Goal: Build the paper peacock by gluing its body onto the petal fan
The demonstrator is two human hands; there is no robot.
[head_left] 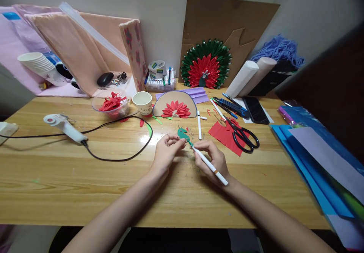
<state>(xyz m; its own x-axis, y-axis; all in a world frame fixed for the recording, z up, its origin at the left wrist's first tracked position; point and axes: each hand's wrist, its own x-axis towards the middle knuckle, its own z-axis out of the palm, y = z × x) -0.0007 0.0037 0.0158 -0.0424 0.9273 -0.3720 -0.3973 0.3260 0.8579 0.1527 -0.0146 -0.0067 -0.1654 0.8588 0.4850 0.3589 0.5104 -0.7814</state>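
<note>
A small green paper bird cutout [182, 133] with an eye drawn on it is pinched between the thumb and fingers of my left hand [168, 150]. My right hand [211, 160] grips a white marker [209, 164] like a pen, its green tip at the lower part of the cutout. Just beyond lies a half-round cardboard piece [159, 107] with red paper petals [176, 110] fixed along its base. A marker cap or short white piece sits beside another white marker [199, 125]. To the right, black-handled scissors [245, 135] rest on red crepe paper [224, 132].
A glue gun [66, 128] with a looping black cord lies left. Behind stand a paper cup [142, 102], a bowl of red scraps [111, 103], a marker box [160, 84] and a finished red-green peacock [206, 65] against cardboard. Blue paper sheets [301, 162] and a phone [256, 110] lie right.
</note>
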